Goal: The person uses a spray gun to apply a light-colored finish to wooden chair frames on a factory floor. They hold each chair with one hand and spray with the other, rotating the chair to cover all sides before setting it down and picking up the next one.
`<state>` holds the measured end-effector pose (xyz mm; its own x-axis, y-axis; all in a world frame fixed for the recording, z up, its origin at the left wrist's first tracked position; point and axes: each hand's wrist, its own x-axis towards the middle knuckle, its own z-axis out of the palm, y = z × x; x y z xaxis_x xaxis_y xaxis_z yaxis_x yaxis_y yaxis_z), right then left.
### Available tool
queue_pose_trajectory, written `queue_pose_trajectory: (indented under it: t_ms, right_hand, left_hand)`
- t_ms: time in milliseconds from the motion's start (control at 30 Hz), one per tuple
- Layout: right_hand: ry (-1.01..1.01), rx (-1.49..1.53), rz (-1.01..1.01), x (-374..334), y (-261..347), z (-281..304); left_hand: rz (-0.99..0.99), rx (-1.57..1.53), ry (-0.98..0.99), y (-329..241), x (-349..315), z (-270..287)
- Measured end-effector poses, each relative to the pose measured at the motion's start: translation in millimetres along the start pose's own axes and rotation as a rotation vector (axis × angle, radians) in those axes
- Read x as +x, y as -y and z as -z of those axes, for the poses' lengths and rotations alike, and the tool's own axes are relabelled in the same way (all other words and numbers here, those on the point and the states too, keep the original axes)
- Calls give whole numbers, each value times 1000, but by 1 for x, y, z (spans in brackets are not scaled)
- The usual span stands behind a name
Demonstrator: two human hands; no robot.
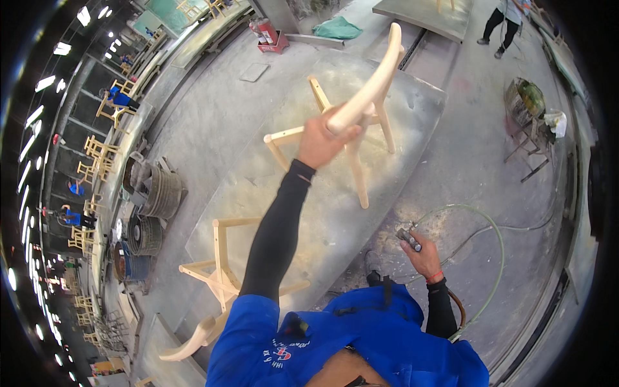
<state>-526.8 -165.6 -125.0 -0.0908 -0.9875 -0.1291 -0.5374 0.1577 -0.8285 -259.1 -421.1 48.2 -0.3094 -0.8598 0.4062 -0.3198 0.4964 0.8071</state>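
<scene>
We keep left hand [320,143] clamped on chair [361,106] rail (steady), right hand [422,255] gripping air tool [409,238] low.

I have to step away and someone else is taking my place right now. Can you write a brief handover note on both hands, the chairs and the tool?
Left hand: gripping the curved back rail of an unfinished wooden chair, holding it tilted over the dusty work platform.
Right hand: holding a small air tool, its green hose looping across the floor.
Second bare chair lies on its side at the platform's near left edge.
Done: chair in hand, tool ready.
Left: tool is not touching the wood yet.
</scene>
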Motion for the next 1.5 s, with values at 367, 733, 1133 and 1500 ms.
queue_pose_trajectory:
  t_ms: [367, 733, 1133, 1500]
  right_hand:
    - [5, 155, 29, 4, 10, -15]
    - [94, 257, -19, -9, -14, -20]
    - [572, 165, -56, 34, 13, -34]
    - [789, 276, 218, 42, 61, -116]
  left_hand:
    - [190, 203, 28, 56, 101, 69]
    - [277, 179, 91, 180, -122, -104]
    - [434, 303, -230, -102, -384, 20]
    - [471, 1521, -757, -146, -397, 113]
